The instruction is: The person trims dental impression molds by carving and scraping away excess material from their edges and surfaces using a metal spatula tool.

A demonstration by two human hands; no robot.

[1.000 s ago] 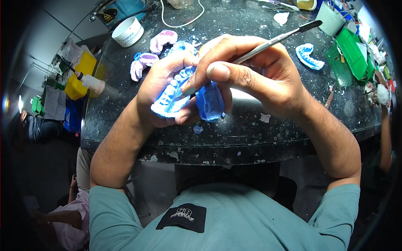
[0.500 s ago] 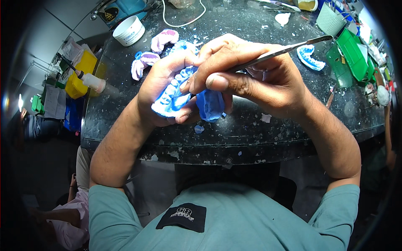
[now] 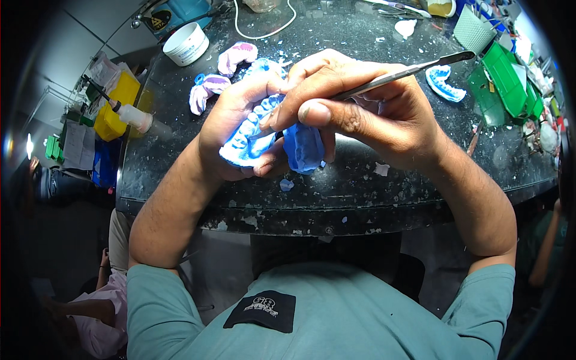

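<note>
A blue dental model (image 3: 247,143) is being gripped by the left hand (image 3: 223,117). At its three o'clock, a tool (image 3: 414,71) is being pinched by the right hand (image 3: 384,111).

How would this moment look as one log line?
left hand: holding blue dental model | right hand: gripping slim metal tool | nearby: white tub

Both bare forearms, left (image 3: 171,204) and right (image 3: 480,201), angle inward and upward from bent, outward-set elbows. Left hand (image 3: 219,126): cupped, gripping, thumb uppermost. Right hand (image 3: 381,117): pinch grip, thumb (image 3: 315,113) opposing curled fingers, fingertips directed at the left palm. Hands adjacent.
</note>
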